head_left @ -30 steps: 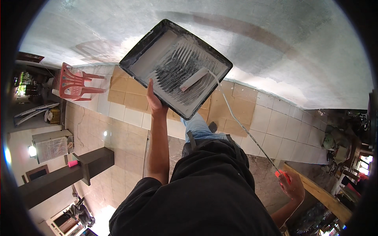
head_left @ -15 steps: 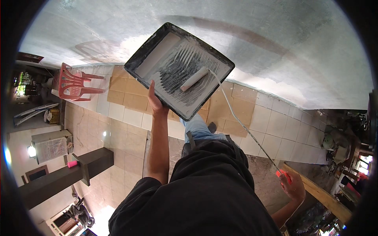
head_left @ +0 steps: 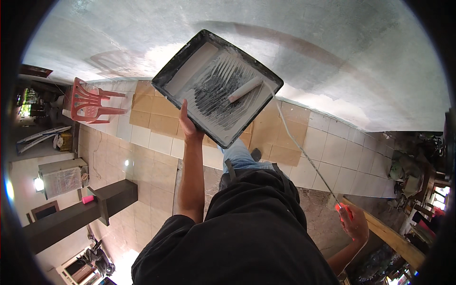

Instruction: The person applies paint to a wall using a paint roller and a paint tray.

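My left hand (head_left: 190, 127) grips the near left edge of a black paint tray (head_left: 164, 81), its thumb over the rim and the other fingers hidden beneath. Pale grey paint lies in the tray's well, and streaks of it cover the ribbed slope. A paint roller (head_left: 245, 90) with a whitish sleeve rests on that slope toward the right corner. From it a long thin metal rod runs down to the right. At its end, my right hand (head_left: 354, 223) is closed around the red handle (head_left: 345, 211), far out from my body.
Ahead rises a grey wall (head_left: 142, 28) with white patches. Cardboard sheets (head_left: 156, 111) cover floor tiles along its foot. A red plastic chair (head_left: 88, 102) stands at the left. A dark post (head_left: 118, 194) is at lower left, a wooden beam (head_left: 394, 240) at lower right.
The roller has slid a little up and right across the ribbed slope. The tray has shifted slightly down. My right hand has moved slightly, still holding the handle.
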`<state>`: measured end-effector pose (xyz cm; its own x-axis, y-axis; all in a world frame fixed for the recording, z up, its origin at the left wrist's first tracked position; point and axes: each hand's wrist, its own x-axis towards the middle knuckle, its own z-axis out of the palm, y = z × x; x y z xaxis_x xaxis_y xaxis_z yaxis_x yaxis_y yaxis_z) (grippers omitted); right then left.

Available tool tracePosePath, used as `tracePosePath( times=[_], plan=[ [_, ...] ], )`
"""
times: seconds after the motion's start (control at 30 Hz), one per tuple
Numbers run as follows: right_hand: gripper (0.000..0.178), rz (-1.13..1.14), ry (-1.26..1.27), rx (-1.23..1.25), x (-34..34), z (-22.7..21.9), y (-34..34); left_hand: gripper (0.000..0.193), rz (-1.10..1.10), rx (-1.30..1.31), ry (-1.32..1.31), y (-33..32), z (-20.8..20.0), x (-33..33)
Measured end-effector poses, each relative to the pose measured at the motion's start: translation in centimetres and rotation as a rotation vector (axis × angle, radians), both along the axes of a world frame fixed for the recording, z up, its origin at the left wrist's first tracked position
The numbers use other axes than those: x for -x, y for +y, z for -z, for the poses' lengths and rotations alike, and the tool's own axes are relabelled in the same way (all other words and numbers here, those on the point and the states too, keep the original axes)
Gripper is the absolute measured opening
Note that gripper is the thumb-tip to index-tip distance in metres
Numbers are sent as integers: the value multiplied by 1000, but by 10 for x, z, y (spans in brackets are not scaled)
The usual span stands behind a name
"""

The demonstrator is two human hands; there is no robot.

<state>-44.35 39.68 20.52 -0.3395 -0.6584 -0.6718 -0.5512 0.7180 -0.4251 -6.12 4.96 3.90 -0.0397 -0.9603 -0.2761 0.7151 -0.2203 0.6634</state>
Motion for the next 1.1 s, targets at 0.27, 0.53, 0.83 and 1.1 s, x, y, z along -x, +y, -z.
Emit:
tracePosePath(
  times=[0.27, 0.53, 0.83, 1.1],
  plan=[
    [49, -21, -57, -68, 0, -2, -12, 56, 14, -14, -60, 0, 0, 1],
    [51, 55, -88, -86, -8, 11, -30, 54, -26, -30, -69, 1, 5, -1],
    [48, -124, -17, 207, -41, 44, -61, 58, 36, -10, -78, 2, -4, 3],
    [39, -97, -89, 123, -67, 35, -59, 60, 62, 20, -47, 4, 0, 1]
  ],
)
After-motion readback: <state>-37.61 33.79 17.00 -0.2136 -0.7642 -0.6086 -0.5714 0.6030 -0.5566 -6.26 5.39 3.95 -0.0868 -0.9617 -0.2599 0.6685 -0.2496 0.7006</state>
